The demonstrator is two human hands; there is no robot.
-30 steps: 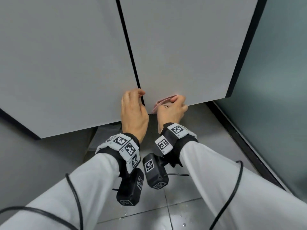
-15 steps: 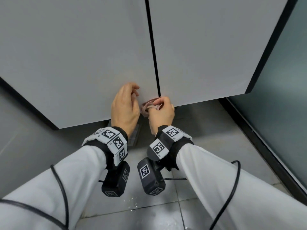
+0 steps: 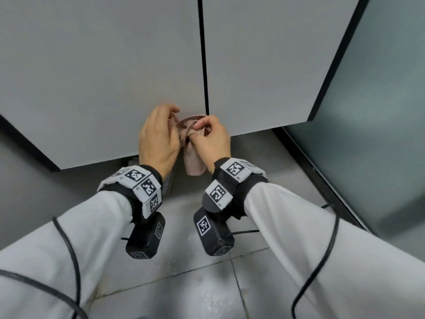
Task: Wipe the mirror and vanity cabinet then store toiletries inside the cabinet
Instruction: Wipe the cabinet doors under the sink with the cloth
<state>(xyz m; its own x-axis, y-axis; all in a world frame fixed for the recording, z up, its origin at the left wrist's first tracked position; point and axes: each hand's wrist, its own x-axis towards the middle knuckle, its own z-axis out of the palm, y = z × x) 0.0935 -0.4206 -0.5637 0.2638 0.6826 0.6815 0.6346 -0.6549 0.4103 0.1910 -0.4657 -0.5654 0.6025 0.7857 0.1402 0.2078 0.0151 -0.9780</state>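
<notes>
Below the seam between the two grey cabinet doors point(image 3: 96, 72), near their lower edge, both hands meet on a pinkish cloth point(image 3: 192, 157). Right hand point(image 3: 212, 140) pinches a bunched fold of it between thumb and fingertips, fingers curled tight. Left hand point(image 3: 158, 139) partly curled, fingertips against the cloth's upper edge; firm grasp or mere touch cannot be told. Loose end of the cloth hangs between the wrists. Marker-tagged wristbands point(image 3: 142, 185) on both wrists, black cables trailing. Grey tiled floor point(image 3: 207, 291) underneath; frosted glass panel point(image 3: 379, 111) at right.
</notes>
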